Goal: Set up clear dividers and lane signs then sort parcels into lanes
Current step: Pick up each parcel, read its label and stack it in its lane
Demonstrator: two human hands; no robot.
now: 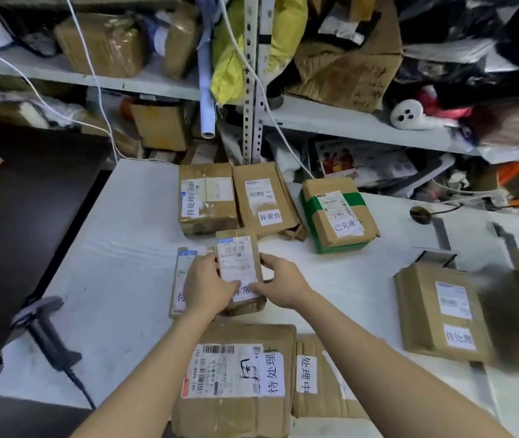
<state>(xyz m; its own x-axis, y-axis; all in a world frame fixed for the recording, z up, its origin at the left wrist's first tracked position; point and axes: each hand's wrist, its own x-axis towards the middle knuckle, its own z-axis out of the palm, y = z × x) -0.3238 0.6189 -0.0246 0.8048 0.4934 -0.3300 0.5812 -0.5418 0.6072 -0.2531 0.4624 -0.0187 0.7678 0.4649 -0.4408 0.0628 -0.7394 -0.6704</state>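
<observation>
Brown cardboard with a white shipping label uppermost: the small parcel (240, 270) is about mid-worktop, gripped from both sides. The left hand (206, 286) curls against its left edge, with the thumb laid across the lower part of the label. The right hand (280, 284) pinches the right edge, fingers on the side and thumb on the top face beside a handwritten tag. Whether the parcel rests on the white worktop (119, 248) or is just off it, I cannot tell. A flat parcel (184, 273) lies just to its left, partly under the left hand. Toward the far edge a squat parcel (207, 197), a long parcel (266, 199) and a green-taped parcel (337, 216) stand in a row. A large parcel (236, 377) lies at the near edge, and a barcode scanner (46, 330) lies near the left edge.
</observation>
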